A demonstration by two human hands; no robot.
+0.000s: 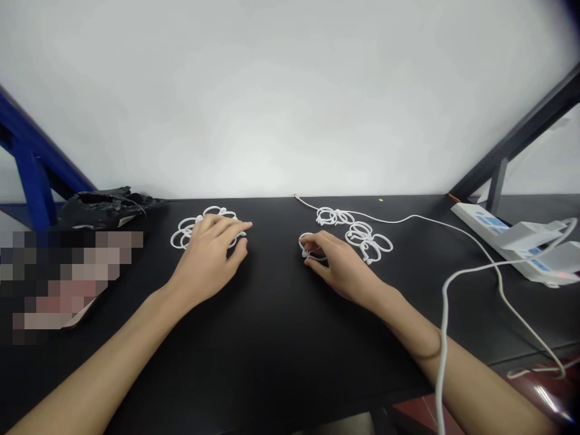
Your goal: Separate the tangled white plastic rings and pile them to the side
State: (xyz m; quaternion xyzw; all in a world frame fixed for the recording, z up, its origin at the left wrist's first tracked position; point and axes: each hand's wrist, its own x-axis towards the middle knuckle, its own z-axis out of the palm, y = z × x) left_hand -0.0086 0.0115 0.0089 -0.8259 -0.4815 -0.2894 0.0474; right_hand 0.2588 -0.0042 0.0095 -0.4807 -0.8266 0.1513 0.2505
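Our left hand (212, 241) lies palm down left of the frame's centre, its fingers stretched out and thumb apart, over a cluster of white rings (185, 231). The rings show past its fingers on both sides; we cannot tell whether it grips any. Our right hand (335, 257), just right of centre, is held narrow, with thumb and fingertips curved about a single white ring (305, 253). We see the fingers touching it, but cannot tell how firmly they hold it. Just beyond and to the right of that hand, a second group of white rings (362, 235) lies in overlapping loops on the black tabletop (272, 350).

At the left, near the back edge, we see a crumpled black plastic bag (97, 206); we cannot make out what is inside it. Below it, a pixelated patch hides part of the left side.

At the right, a white power strip (480, 223) with blue socket panels carries two white adapters (528, 234), and a small red light glows near its lower end. A thick white cable (445, 302) loops in front of our right forearm, while a thinner white cable (419, 216) runs from upper centre toward the lower right.
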